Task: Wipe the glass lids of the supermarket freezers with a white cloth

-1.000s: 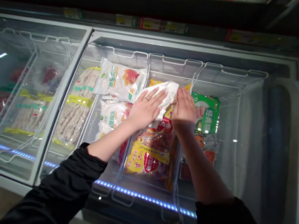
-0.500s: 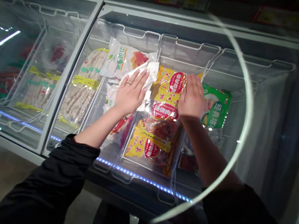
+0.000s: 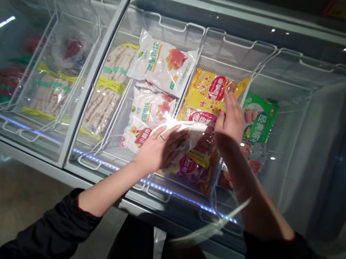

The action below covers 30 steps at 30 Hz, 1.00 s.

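Note:
My left hand [image 3: 161, 146] presses a white cloth [image 3: 195, 130] against the glass lid of a chest freezer, fingers bent over it; a ring is on one finger. The cloth lies above the front part of the baskets, partly covering the view of the packs below. To its right, my right hand [image 3: 233, 118] rests on the glass with fingers stretched out, holding nothing. Under the glass are yellow snack bags [image 3: 206, 91] and white bags of chicken pieces [image 3: 165, 64].
A grey frame bar [image 3: 101, 69] divides this lid from the left one. Wire baskets inside hold pale packs with yellow edges [image 3: 106, 105] and a green bag [image 3: 259, 118]. A blue light strip [image 3: 178, 193] runs along the freezer's front. Price tags line the back.
My left hand has pulled the white cloth toward me and slightly right, uncovering the white bags. My right hand stays over the yellow bags. The view has shifted a little.

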Tool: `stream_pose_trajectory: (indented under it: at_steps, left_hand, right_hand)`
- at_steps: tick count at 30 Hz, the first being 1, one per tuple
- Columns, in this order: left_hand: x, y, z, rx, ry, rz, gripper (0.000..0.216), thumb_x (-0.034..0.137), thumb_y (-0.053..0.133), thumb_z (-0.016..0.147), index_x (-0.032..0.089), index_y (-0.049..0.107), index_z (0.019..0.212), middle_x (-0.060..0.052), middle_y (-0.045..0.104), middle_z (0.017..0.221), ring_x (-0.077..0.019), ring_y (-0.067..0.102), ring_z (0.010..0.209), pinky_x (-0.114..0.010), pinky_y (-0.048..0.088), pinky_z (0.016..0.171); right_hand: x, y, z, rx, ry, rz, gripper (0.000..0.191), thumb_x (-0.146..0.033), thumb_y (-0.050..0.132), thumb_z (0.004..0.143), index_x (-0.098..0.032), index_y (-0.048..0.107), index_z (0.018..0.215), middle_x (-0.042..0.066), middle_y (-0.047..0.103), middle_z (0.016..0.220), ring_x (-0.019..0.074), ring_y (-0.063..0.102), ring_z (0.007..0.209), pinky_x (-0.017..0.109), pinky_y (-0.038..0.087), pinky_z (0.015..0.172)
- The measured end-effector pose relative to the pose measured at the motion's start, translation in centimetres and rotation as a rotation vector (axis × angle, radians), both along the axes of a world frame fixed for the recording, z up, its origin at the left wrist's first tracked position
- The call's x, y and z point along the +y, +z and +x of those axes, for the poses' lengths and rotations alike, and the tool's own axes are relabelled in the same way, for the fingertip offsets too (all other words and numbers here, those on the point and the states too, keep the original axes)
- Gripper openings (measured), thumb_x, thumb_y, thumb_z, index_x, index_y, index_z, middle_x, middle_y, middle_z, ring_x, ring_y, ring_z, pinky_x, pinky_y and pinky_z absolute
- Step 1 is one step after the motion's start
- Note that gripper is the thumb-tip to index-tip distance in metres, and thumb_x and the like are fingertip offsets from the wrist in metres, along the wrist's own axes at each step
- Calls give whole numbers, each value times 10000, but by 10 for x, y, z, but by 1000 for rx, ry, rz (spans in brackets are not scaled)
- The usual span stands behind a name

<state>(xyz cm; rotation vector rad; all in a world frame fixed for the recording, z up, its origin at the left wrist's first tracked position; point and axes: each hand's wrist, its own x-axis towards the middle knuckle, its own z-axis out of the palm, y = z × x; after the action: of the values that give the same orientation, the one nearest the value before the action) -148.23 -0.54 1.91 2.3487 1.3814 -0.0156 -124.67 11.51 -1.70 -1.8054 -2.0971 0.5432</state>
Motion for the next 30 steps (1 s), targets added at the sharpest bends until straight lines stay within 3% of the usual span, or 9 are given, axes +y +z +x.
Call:
stream_pose_trajectory:
  at_steps: [5, 8, 11, 14, 18, 22, 25, 28, 30]
  left_hand:
    - [29, 0, -36, 24, 101, 35, 665, 267, 371, 1120, 260, 269, 1778, -20, 330, 1811, -267, 296, 1691, -558, 266, 1389]
    - [54, -9, -26, 8, 199, 66, 683, 292, 359, 1117, 242, 237, 1787, -43, 314, 1818, -290, 279, 1697, -594, 237, 1391]
    - [62, -17, -7, -35, 276, 104, 732, 271, 381, 1101, 233, 165, 1799, -58, 319, 1816, -304, 282, 1696, -619, 209, 1393]
    - [44, -16, 10, -66, 210, 114, 769, 260, 420, 1092, 239, 127, 1803, -59, 331, 1811, -313, 278, 1696, -634, 208, 1391]
    - [-12, -8, 18, -79, 2, 106, 665, 292, 392, 1128, 204, 269, 1775, -65, 358, 1800, -288, 288, 1694, -591, 283, 1378]
    - [-61, -2, -3, -64, -212, 46, 623, 312, 420, 1134, 215, 353, 1746, -54, 405, 1781, -289, 345, 1671, -561, 352, 1351]
    - [-76, 4, -34, -45, -315, -11, 619, 331, 448, 1133, 267, 365, 1743, -7, 404, 1786, -260, 346, 1671, -495, 331, 1372]
    - [-80, 10, -58, -43, -286, -28, 622, 378, 468, 1134, 285, 368, 1742, 3, 417, 1779, -249, 338, 1674, -485, 286, 1391]
    - [-78, 10, -59, -2, -163, -1, 638, 341, 457, 1131, 268, 340, 1753, -10, 397, 1787, -255, 330, 1678, -511, 284, 1389]
  right_hand:
    - [-64, 13, -40, 94, 53, -30, 787, -101, 345, 992, -189, 304, 1774, 106, 512, 1717, 320, 399, 1642, 634, 394, 1349]
    - [-92, 17, -46, 121, 39, -8, 738, -115, 311, 1010, -137, 363, 1746, 143, 521, 1705, 312, 407, 1639, 636, 408, 1342]
    - [-115, 17, -45, 98, -39, 25, 723, -113, 292, 1020, -144, 387, 1736, 150, 545, 1685, 300, 411, 1638, 646, 415, 1331]
    - [-130, 16, -45, 76, -142, 60, 731, -107, 286, 1010, -134, 392, 1732, 156, 559, 1671, 299, 417, 1635, 644, 412, 1333]
    - [-135, 13, -48, 68, -252, 77, 759, -104, 314, 996, -176, 368, 1750, 135, 559, 1675, 313, 445, 1617, 615, 405, 1341]
    - [-133, 7, -46, 76, -280, 67, 784, -76, 335, 970, -213, 402, 1739, 116, 614, 1627, 325, 485, 1590, 619, 409, 1329]
    - [-133, 5, -43, 97, -257, 68, 762, -75, 350, 956, -188, 476, 1700, 128, 639, 1598, 326, 495, 1580, 615, 399, 1336]
    - [-134, 5, -42, 102, -216, 66, 745, -84, 344, 960, -170, 498, 1684, 127, 630, 1604, 311, 477, 1592, 606, 384, 1353]
    - [-133, 6, -43, 94, -175, 60, 733, -92, 347, 964, -146, 501, 1679, 136, 609, 1623, 310, 473, 1594, 595, 382, 1360]
